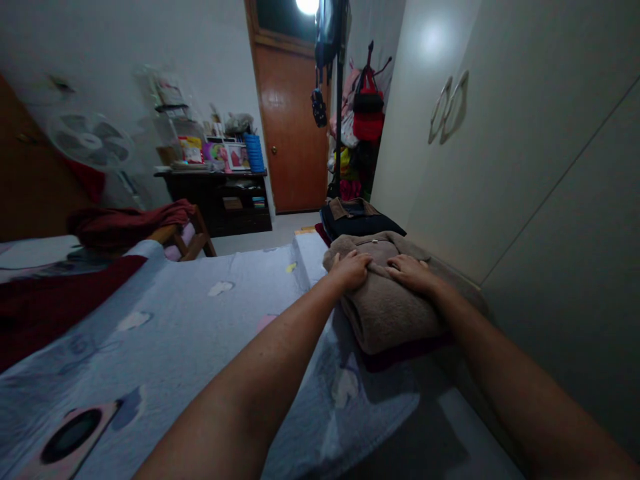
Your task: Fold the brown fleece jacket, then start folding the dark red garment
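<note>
Two hands rest on a folded brown fleece garment at the bed's edge

The brown fleece garment (400,323) lies folded directly beneath both hands, its collar end pointing away from the person. The left hand (353,269) rests palm down near the collar on the left side, its fingers laid out over the fabric rather than closed around it. The right hand (411,272) touches the fleece across from it, fingers bent inward towards the neckline; whether they pinch any cloth cannot be told. A small gap separates the two hands, and part of the collar shows between and beyond them.

Under the near edge of the fleece a dark maroon cloth (400,355) sticks out. Just beyond it lies a folded dark garment with a brown collar (363,221). The right forearm covers part of the fleece's right side, and the pale wardrobe (530,173) stands close on that side, limiting the room there.

To the left spreads the light-blue bed cover (190,333), with a maroon blanket (60,303) at the far left and a flat pink item with a dark oval (73,437) in the near corner. Farther back are a white standing fan (90,140), a dark cabinet (220,217) crowded on top, a closed wooden door (293,127) and a rack hung with bags, including a red bag (369,125).
</note>
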Motion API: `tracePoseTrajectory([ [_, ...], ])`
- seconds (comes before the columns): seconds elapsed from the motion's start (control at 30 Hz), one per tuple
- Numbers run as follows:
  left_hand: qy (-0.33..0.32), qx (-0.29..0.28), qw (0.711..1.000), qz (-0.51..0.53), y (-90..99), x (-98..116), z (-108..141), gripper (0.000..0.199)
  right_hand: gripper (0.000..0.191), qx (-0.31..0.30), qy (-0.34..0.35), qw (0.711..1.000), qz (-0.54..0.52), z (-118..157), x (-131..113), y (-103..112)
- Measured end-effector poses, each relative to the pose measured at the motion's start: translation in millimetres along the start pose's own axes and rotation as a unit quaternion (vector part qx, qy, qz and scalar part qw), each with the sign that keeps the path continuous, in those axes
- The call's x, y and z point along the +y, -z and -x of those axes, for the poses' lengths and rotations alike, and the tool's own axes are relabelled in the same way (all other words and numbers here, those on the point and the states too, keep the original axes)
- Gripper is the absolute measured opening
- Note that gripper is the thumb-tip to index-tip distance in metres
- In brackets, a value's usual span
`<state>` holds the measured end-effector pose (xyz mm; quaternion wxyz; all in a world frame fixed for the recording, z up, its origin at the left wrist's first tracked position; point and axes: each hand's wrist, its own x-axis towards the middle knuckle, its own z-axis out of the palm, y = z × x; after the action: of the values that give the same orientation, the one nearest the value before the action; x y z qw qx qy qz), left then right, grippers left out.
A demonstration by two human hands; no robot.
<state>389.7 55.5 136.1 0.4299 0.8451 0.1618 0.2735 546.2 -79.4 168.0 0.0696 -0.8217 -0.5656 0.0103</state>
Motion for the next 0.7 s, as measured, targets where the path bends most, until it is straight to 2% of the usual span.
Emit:
tracePoseTrajectory([
  [0.13,0.027,-0.025,0.986,-0.161,16.3,-0.4,26.9,0.047,0.045,-0.023,-0.007,0.998,0.064,0.6,-6.3,7.0],
  [0.2,0.040,-0.029,0.971,-0.233,22.7,-2.0,46.5,0.057,0.042,0.008,-0.017,0.995,0.096,2.3,-14.0,14.2],
  [0.27,0.054,-0.005,0.963,-0.264,28.1,-8.8,68.5,0.060,0.041,0.074,-0.009,0.991,0.113,7.6,-31.3,24.1],
  [0.33,0.074,0.025,0.956,-0.282,33.9,-21.8,91.7,0.060,0.042,0.145,0.035,0.984,0.097,18.4,-61.2,35.1],
  [0.4,0.116,0.027,0.946,-0.302,41.6,-39.4,115.4,0.058,0.042,0.193,0.102,0.975,0.052,33.8,-102.6,43.1],
  [0.47,0.162,0.031,0.929,-0.330,52.6,-59.1,139.4,0.057,0.040,0.201,0.182,0.962,-0.001,50.1,-149.2,41.9],
  [0.57,0.227,0.040,0.897,-0.377,75.4,-87.1,176.3,0.054,0.037,0.160,0.258,0.950,-0.074,64.6,-211.4,12.4],
  [0.63,0.265,0.051,0.872,-0.408,92.9,-102.8,201.4,0.052,0.034,0.100,0.278,0.949,-0.107,63.4,-240.7,-24.8],
  [0.7,0.291,0.061,0.849,-0.436,109.5,-115.9,226.1,0.052,0.033,0.036,0.258,0.958,-0.123,55.0,-260.7,-68.6],
])
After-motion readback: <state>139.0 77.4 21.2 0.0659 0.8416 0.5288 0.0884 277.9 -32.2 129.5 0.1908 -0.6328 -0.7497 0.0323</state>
